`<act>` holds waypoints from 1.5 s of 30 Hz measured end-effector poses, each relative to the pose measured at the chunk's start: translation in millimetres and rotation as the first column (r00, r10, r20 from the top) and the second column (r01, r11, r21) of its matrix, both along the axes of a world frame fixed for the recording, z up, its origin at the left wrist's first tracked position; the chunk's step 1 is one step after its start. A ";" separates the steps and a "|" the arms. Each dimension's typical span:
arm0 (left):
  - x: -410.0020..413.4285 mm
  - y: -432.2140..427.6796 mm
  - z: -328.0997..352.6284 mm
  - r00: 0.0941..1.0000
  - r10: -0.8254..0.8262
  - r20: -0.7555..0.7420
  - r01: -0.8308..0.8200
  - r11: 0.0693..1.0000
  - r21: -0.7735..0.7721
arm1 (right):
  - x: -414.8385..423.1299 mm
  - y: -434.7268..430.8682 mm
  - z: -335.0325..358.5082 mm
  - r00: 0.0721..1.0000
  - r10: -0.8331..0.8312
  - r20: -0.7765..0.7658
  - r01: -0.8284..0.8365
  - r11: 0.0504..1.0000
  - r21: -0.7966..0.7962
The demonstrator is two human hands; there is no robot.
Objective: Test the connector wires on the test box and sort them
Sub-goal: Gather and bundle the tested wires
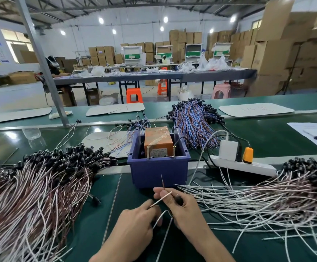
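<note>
Green bench [97, 214] in a warehouse, blue bin [158, 167] holding the orange test box [158, 141]; just before it, right hand [180, 207] and left hand [136, 225] each pinch an end of one wire [162, 199], wire piles either side.

Orange test box [158, 141] taped on top, upright inside blue bin [158, 167], two screw posts at front, one connector wire [162, 199] with white and brown leads raised just before it, wire heaps left [36, 188] and right [267, 197]
</note>
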State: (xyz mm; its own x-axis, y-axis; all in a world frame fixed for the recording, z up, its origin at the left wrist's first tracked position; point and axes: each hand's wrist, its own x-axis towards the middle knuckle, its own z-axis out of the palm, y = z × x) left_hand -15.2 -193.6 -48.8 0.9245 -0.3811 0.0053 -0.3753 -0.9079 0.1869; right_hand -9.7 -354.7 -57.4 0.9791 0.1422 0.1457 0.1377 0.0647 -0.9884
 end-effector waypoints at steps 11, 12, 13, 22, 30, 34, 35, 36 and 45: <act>2.3 5.7 -6.3 0.998 0.044 0.048 -0.029 0.959 -0.282 | -1.4 2.7 -3.3 0.998 0.029 0.048 -0.027 0.999 -0.044; 2.1 5.7 -8.3 0.997 0.031 0.074 -0.008 0.957 -0.289 | -2.3 4.1 -3.2 0.998 0.003 0.061 0.000 0.999 -0.053; 1.3 4.8 -9.8 0.995 0.016 0.098 0.019 0.939 -0.343 | -2.7 5.3 -3.7 0.997 -0.033 0.074 0.038 0.997 -0.069; -1.2 -7.3 -17.0 0.989 0.131 0.069 -0.006 0.505 -0.863 | -1.6 8.1 -6.5 0.959 -0.226 0.170 0.240 0.968 -0.066; 10.8 -4.1 -12.5 0.884 0.438 0.161 -0.031 0.401 -0.916 | 9.1 4.0 -15.6 0.837 -0.451 0.311 0.501 0.860 -0.102; 27.6 -3.8 -10.4 0.802 0.568 0.186 -0.035 0.354 -0.934 | 21.2 3.4 -14.1 0.707 -0.570 0.419 0.657 0.748 -0.090; 31.4 -4.6 -10.4 0.789 0.583 0.193 -0.035 0.356 -0.934 | 24.5 4.6 -14.0 0.684 -0.580 0.442 0.682 0.724 -0.105; 34.9 -5.7 -10.1 0.776 0.599 0.198 -0.035 0.354 -0.935 | 27.4 6.1 -14.0 0.666 -0.584 0.464 0.701 0.703 -0.122; 42.0 -5.3 -15.6 0.783 0.591 0.193 -0.002 0.313 -0.950 | 36.8 6.5 -12.4 0.647 -0.610 0.458 0.708 0.704 -0.062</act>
